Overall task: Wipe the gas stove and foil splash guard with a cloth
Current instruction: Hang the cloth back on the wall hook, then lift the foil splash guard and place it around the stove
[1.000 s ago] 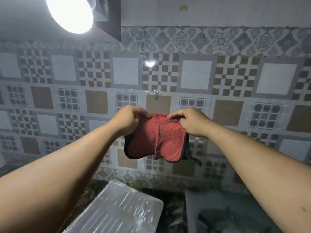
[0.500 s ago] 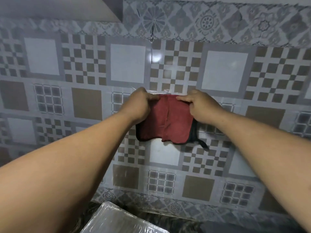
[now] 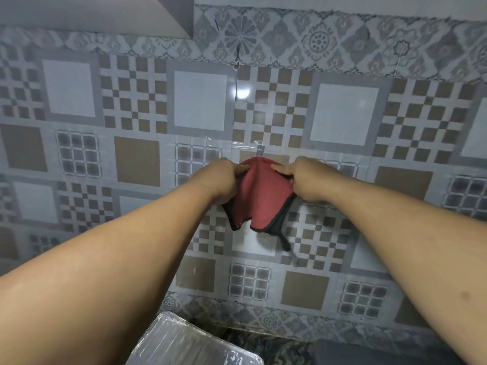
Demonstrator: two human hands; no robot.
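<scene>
A red cloth (image 3: 259,196) with a dark edge and a dangling dark loop hangs against the tiled wall. My left hand (image 3: 224,180) pinches its upper left part and my right hand (image 3: 305,180) pinches its upper right part. The cloth's top bulges up just under a small clear wall hook (image 3: 259,148). A corner of the foil splash guard (image 3: 184,343) shows at the bottom edge, left of centre. The gas stove is out of view.
The patterned tile wall (image 3: 342,114) fills the view. A grey hood or cabinet edge (image 3: 147,14) sits at the top left. A dark marbled counter (image 3: 263,346) and a grey object (image 3: 369,354) lie along the bottom.
The camera has tilted down, so the lamp left the view. Both hands stay on the cloth; its top has bunched upward under the hook and my hands have angled inward.
</scene>
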